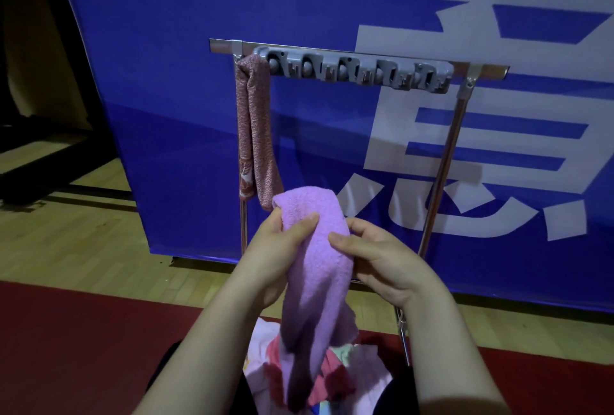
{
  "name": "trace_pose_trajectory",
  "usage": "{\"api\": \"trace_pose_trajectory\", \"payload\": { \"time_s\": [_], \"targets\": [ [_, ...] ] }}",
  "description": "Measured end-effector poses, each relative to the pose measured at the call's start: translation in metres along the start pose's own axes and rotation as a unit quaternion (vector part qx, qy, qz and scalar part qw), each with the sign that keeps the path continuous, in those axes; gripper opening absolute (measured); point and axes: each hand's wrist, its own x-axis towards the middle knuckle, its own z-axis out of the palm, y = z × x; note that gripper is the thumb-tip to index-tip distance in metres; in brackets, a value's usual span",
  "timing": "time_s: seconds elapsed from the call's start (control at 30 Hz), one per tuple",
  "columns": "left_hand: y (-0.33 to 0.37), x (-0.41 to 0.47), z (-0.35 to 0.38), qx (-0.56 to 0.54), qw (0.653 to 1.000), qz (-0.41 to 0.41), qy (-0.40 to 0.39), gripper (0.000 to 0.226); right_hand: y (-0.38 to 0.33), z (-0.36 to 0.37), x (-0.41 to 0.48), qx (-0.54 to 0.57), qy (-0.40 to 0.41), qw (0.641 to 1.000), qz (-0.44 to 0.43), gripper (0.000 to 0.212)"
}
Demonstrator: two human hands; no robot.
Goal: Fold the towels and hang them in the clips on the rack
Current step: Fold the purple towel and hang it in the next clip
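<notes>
A lilac towel hangs folded lengthwise between both hands, its folded top bulging above my fingers. My left hand grips its left side and my right hand pinches its right side. Beyond stands a metal rack with a grey clip bar across the top. A reddish patterned towel hangs doubled from the leftmost clip. The other clips hold nothing. The lilac towel sits below and in front of the clip bar.
A pile of pink and white towels lies on my lap under the lilac one. A blue banner with large white characters stands right behind the rack. Wooden floor and red mat stretch to the left.
</notes>
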Motion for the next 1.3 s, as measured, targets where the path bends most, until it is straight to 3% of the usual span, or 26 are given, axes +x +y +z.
{"api": "trace_pose_trajectory", "payload": {
  "time_s": [0.2, 0.33, 0.53, 0.67, 0.77, 0.87, 0.97, 1.07, 1.2, 1.3],
  "targets": [
    [0.002, 0.001, -0.009, 0.138, 0.99, -0.018, -0.019, 0.035, -0.001, 0.005, 0.004, 0.006, 0.032, 0.999, -0.028, 0.038],
    [0.006, -0.001, -0.012, 0.081, 0.996, -0.023, -0.007, 0.036, 0.001, 0.007, 0.009, 0.047, 0.051, 0.997, -0.036, 0.033],
    [0.011, 0.006, -0.014, -0.007, 0.996, -0.014, 0.083, 0.033, 0.005, 0.008, 0.006, -0.034, 0.008, 0.999, -0.013, 0.041],
    [0.009, 0.01, -0.017, 0.009, 0.994, -0.026, 0.108, 0.036, 0.005, 0.007, 0.007, -0.08, 0.071, 0.993, -0.051, 0.029],
    [0.004, 0.011, -0.017, 0.145, 0.977, -0.006, 0.158, 0.043, 0.002, 0.009, 0.01, -0.104, 0.09, 0.988, -0.071, 0.02],
    [0.004, 0.007, -0.016, 0.294, 0.929, 0.076, 0.211, 0.04, -0.001, 0.011, 0.012, -0.147, 0.088, 0.983, -0.071, 0.024],
    [0.01, 0.008, -0.015, 0.363, 0.91, 0.143, 0.14, 0.025, -0.003, 0.013, 0.012, -0.17, 0.08, 0.98, -0.067, 0.025],
    [0.012, 0.015, -0.015, 0.399, 0.895, 0.177, 0.086, 0.026, -0.005, 0.014, 0.01, -0.17, 0.069, 0.98, -0.07, 0.023],
    [0.021, 0.004, -0.002, 0.294, 0.946, 0.126, -0.057, 0.027, -0.012, 0.014, 0.005, -0.157, 0.059, 0.984, -0.062, 0.028],
    [0.017, 0.003, 0.005, 0.284, 0.952, 0.091, -0.071, 0.039, -0.02, 0.013, 0.002, -0.171, 0.066, 0.982, -0.046, 0.026]
  ]
}}
